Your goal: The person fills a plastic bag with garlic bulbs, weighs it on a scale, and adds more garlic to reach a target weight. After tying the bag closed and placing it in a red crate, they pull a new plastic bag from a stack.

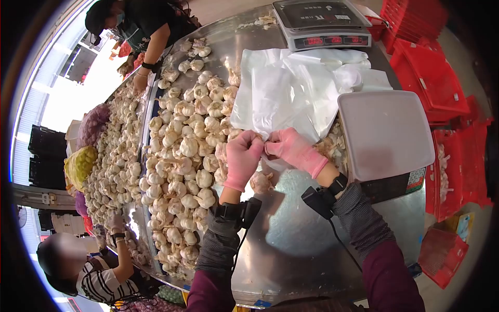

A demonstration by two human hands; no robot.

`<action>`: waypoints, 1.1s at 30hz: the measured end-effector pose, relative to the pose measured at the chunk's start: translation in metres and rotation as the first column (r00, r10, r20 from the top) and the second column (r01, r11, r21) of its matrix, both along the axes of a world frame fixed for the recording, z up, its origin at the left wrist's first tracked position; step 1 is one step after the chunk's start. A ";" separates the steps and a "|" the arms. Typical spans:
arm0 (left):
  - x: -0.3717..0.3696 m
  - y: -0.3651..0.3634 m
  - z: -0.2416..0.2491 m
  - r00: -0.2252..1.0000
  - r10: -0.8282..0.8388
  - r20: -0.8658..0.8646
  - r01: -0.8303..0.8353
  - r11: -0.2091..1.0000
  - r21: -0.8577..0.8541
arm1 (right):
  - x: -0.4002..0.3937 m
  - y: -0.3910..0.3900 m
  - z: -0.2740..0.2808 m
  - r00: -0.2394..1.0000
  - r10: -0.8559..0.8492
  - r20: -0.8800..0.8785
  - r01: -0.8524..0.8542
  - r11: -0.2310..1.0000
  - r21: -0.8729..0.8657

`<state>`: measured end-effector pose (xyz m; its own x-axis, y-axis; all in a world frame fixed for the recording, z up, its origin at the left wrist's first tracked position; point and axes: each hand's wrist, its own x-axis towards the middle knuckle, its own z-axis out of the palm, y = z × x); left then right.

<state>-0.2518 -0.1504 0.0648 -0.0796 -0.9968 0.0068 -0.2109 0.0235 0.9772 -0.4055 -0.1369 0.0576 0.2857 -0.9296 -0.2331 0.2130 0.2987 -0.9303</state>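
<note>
My left hand [243, 156] and my right hand [292, 148], both in pink gloves, meet at the near edge of a pile of white plastic bags [291, 93]. The fingers of each hand are pinched on the thin plastic at that edge. Garlic bulbs [189, 148] lie in a large heap left of my left hand, and one bulb [261, 182] sits just below my hands. Right of my right hand stands a scale with a grey tray [385, 136].
A second scale [322, 26] with red digits stands at the table's far end. Red crates [429, 78] line the right side. Two co-workers reach over garlic on the left, one at the top [150, 47], one at the bottom [122, 260]. Net sacks [80, 166] stand beyond.
</note>
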 end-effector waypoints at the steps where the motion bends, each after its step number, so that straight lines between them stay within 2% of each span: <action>1: 0.001 -0.002 -0.004 0.989 -0.069 0.132 0.089 0.985 -0.150 | 0.005 0.000 -0.010 1.000 -0.005 -0.014 0.005 1.000 0.006; 3: 0.003 -0.006 -0.004 0.994 -0.088 0.061 0.094 0.990 -0.105 | 0.012 -0.004 -0.012 0.988 -0.066 -0.142 0.050 0.992 -0.112; 4: 0.002 -0.005 0.000 0.997 -0.072 -0.039 0.071 0.997 -0.033 | 0.014 -0.006 -0.007 0.983 -0.068 -0.168 0.049 0.992 -0.115; 5: 0.003 -0.003 0.000 0.989 -0.043 -0.140 0.050 0.998 0.048 | 0.017 -0.006 -0.002 0.911 -0.142 -0.387 0.056 0.973 -0.225; 6: 0.006 -0.005 -0.005 0.990 -0.018 -0.140 0.022 0.999 0.029 | 0.021 -0.006 0.004 0.788 -0.224 -0.574 0.027 0.944 -0.330; 7: 0.011 -0.007 -0.009 0.986 -0.001 -0.165 0.008 0.999 0.037 | 0.025 -0.005 0.005 0.776 -0.207 -0.596 0.005 0.947 -0.322; 9: 0.024 -0.008 -0.014 0.991 -0.047 -0.125 0.059 0.994 0.095 | 0.037 -0.001 0.004 0.811 -0.222 -0.542 0.075 0.957 -0.280; 10: 0.027 -0.007 -0.012 0.995 -0.050 -0.082 0.055 0.996 0.068 | 0.042 0.001 -0.001 0.806 -0.203 -0.557 0.053 0.960 -0.274; 12: 0.034 -0.005 -0.018 0.996 -0.045 -0.072 0.050 0.996 0.072 | 0.051 0.006 -0.008 0.821 -0.317 -0.475 0.208 0.941 -0.268; 13: 0.036 -0.005 -0.019 0.997 -0.061 -0.047 0.065 0.995 0.070 | 0.053 0.008 -0.007 0.818 -0.309 -0.486 0.194 0.942 -0.273; 14: 0.041 -0.005 -0.021 0.986 -0.104 -0.130 0.119 0.986 0.113 | 0.053 0.010 -0.004 0.756 -0.301 -0.582 0.152 0.944 -0.292; 15: 0.045 -0.003 -0.020 0.985 -0.104 -0.139 0.120 0.987 0.108 | 0.052 0.011 0.000 0.683 -0.298 -0.667 0.114 0.945 -0.306; 16: 0.049 -0.002 -0.019 0.962 -0.109 -0.249 0.161 0.967 0.197 | 0.050 0.012 -0.001 0.677 -0.304 -0.671 0.116 0.943 -0.311; 17: 0.052 0.000 -0.017 0.929 -0.107 -0.354 0.214 0.936 0.280 | 0.046 0.014 -0.004 0.840 -0.227 -0.493 0.169 0.973 -0.160; 18: 0.054 0.001 -0.014 0.926 -0.119 -0.359 0.227 0.934 0.275 | 0.044 0.015 -0.002 0.947 -0.176 -0.268 0.182 0.983 -0.002; 19: 0.057 0.002 -0.010 0.891 -0.089 -0.445 0.251 0.914 0.320 | 0.042 0.016 0.001 0.943 -0.192 -0.273 0.197 0.980 -0.009; 20: 0.058 0.002 -0.007 0.849 -0.057 -0.525 0.282 0.890 0.359 | 0.039 0.015 0.006 0.969 -0.200 -0.147 0.221 0.965 0.142; 21: 0.059 0.001 -0.004 0.843 -0.082 -0.531 0.306 0.886 0.348 | 0.037 0.015 0.013 0.974 -0.226 -0.020 0.222 0.931 0.288; 23: 0.059 0.002 -0.001 0.742 -0.048 -0.669 0.366 0.865 0.344 | 0.039 0.019 0.025 0.971 -0.237 -0.034 0.238 0.938 0.251; 25: 0.054 0.003 0.002 0.747 -0.077 -0.661 0.387 0.859 0.337 | 0.039 0.023 0.033 0.969 -0.238 -0.066 0.246 0.944 0.220; 27: 0.047 0.006 0.007 0.864 -0.158 -0.479 0.312 0.914 0.260 | 0.038 0.023 0.035 0.965 -0.170 -0.198 0.189 0.978 0.083; 28: 0.045 0.004 0.001 0.860 -0.235 -0.452 0.373 0.895 0.245 | 0.039 0.021 0.032 0.900 -0.107 -0.422 0.116 0.993 -0.006; 29: 0.043 0.004 -0.002 0.857 -0.233 -0.459 0.375 0.893 0.248 | 0.036 0.023 0.032 0.897 -0.105 -0.429 0.116 0.993 -0.001; 31: 0.041 0.002 -0.005 0.903 -0.329 -0.275 0.384 0.907 0.174 | 0.038 0.029 0.042 0.706 -0.060 -0.706 0.023 0.998 -0.061; 32: 0.039 0.002 -0.004 0.911 -0.337 -0.237 0.380 0.910 0.169 | 0.035 0.031 0.034 0.711 -0.062 -0.700 0.030 0.998 -0.059; 33: 0.040 0.002 -0.005 0.910 -0.345 -0.231 0.386 0.907 0.170 | 0.032 0.031 0.028 0.811 -0.122 -0.573 0.124 0.992 -0.035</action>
<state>-0.2119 -0.1489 0.0594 -0.4566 -0.8779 -0.1443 -0.0351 -0.1443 0.9889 -0.3738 -0.1058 0.0858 -0.0173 -0.9465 -0.3223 -0.3227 0.3104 -0.8942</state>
